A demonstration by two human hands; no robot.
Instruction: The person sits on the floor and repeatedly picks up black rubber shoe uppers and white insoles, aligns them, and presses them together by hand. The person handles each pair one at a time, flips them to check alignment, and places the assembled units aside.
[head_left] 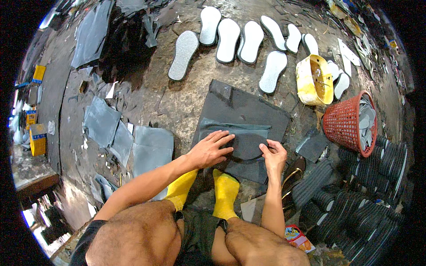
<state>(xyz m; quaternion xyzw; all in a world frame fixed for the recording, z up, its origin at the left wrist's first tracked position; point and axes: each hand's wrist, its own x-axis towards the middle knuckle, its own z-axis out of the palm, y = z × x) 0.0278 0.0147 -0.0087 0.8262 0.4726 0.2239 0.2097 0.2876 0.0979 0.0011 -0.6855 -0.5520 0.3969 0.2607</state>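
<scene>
A dark sole-shaped piece (248,147) lies flat between my hands, over a thin blue-grey sheet (253,128). Both rest on a dark square mat (239,104) on the floor in front of my feet. My left hand (211,149) is open, its fingers spread flat across the left end of the sole piece and the sheet. At the right end, thumb and forefinger of my right hand (274,156) pinch the edge of the sole piece. The fingers partly cover both ends.
White-topped soles (228,40) lie beyond the mat. A yellow cut-open container (305,82) and a red basket (341,122) of grey pieces stand right, near stacked dark soles (350,217). Grey sheets (153,148) lie left. My yellow-socked feet (226,190) border the mat.
</scene>
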